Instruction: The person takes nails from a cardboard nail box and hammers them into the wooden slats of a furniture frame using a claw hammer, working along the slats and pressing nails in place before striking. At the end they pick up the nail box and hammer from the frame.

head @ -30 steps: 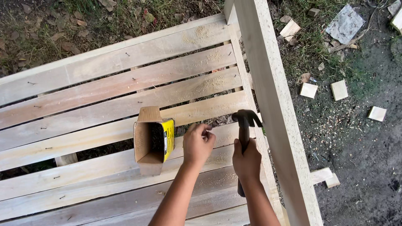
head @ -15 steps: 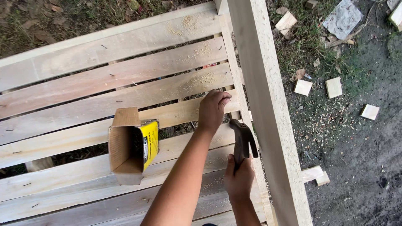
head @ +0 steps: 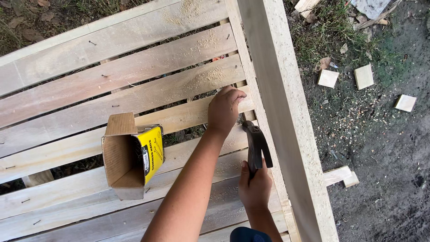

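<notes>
My left hand (head: 225, 108) rests with curled fingers on a pale wooden slat (head: 148, 96) near its right end; whether it pinches a nail I cannot tell. My right hand (head: 255, 185) grips the handle of a dark claw hammer (head: 255, 141), whose head sits just below and right of the left hand, close to the slat. An open cardboard box (head: 130, 157) with a yellow side lies on the slats to the left of my arms.
The slats belong to a wooden frame with a thick upright board (head: 286, 116) along its right side. Several small wood offcuts (head: 363, 76) lie on the dirt and grass to the right. Sawdust and nail heads dot the slats.
My left hand has moved up and right from beside the box to the slat's right end. The hammer has followed, its head now lower and near that hand.
</notes>
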Action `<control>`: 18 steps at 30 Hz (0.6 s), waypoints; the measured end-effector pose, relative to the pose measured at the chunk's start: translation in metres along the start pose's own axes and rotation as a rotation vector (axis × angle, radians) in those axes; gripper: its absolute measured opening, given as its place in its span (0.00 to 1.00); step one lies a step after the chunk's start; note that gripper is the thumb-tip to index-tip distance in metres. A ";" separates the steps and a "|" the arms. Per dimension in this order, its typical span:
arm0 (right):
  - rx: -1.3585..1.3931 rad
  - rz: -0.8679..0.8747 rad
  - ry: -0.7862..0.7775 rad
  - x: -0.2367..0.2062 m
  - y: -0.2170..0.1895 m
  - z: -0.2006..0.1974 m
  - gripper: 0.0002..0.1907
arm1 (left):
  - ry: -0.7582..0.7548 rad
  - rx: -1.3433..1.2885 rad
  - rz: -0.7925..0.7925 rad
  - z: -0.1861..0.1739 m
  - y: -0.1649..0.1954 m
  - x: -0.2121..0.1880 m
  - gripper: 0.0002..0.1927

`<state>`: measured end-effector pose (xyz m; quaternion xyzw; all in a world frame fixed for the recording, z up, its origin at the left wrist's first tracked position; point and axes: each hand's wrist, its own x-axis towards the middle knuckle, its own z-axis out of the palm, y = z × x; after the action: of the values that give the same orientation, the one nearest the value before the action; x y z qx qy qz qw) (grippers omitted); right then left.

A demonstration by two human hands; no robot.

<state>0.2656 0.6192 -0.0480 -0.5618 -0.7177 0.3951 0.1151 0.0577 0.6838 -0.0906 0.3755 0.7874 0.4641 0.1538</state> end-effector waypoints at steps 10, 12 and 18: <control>-0.002 -0.042 0.037 -0.002 0.002 0.003 0.16 | 0.006 0.074 0.032 0.002 0.000 -0.001 0.03; 0.024 -0.013 0.013 -0.001 -0.001 0.002 0.15 | -0.011 0.114 0.018 0.003 0.000 0.000 0.04; 0.045 0.013 -0.005 -0.001 -0.012 -0.004 0.15 | 0.046 0.201 0.151 0.005 0.000 -0.001 0.04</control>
<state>0.2597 0.6198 -0.0370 -0.5627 -0.7051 0.4134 0.1234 0.0613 0.6865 -0.0930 0.4366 0.8028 0.4014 0.0617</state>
